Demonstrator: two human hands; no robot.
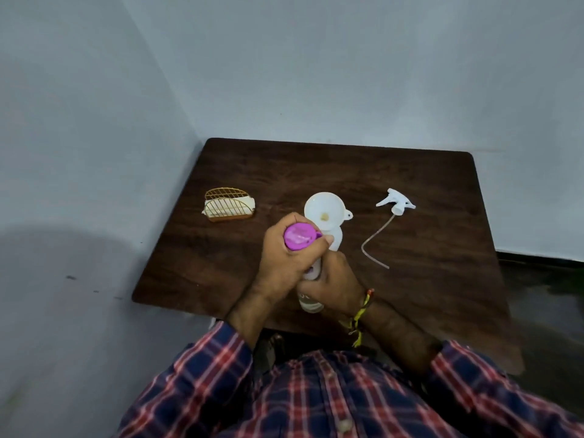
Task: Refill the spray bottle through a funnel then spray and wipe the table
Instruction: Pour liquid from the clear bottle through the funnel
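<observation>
Centrally, on the table (pixel 410 184), your left hand (pixel 286 254) curls round the purple cap (pixel 300 237) of the refill bottle (pixel 311 303), gripped by your right hand (pixel 336 279); just behind, the funnel (pixel 324 210) sits in the spray bottle (pixel 336 238); right of it lies the trigger head (pixel 396 203).

Funnel (pixel 324 209): white, upright, seated in the mouth of the white spray bottle (pixel 336 240) at table centre; a small tab projects from its rim to the right. Sprayer head (pixel 396 203): white, detached, lying on its side to the right, well apart from the bottle, its thin dip tube (pixel 374 243) curving toward the near edge. Refill bottle (pixel 308 289): clear, with purple cap (pixel 299 237), held above the table just in front of the funnel.
</observation>
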